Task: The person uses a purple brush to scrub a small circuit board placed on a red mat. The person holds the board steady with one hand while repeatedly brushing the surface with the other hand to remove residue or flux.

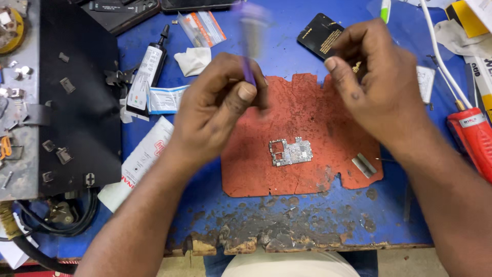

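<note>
My left hand (218, 105) is closed around a purple-handled tool (249, 36), blurred by motion, above the left part of a worn red work mat (307, 123). My right hand (376, 84) is curled above the mat's upper right, with a small gold-coloured piece (356, 66) showing between its fingers. A small phone circuit board (290, 151) lies bare on the middle of the mat, below both hands. A small metal shield piece (364, 165) rests near the mat's right edge.
The blue bench top (318, 215) has a burnt, chipped front edge. A glue tube (148, 69), tissue (193, 60) and packets lie at upper left. A black phone back (319, 35) is at the top, a red-handled tool (474, 136) at right, a black tray (77, 97) at left.
</note>
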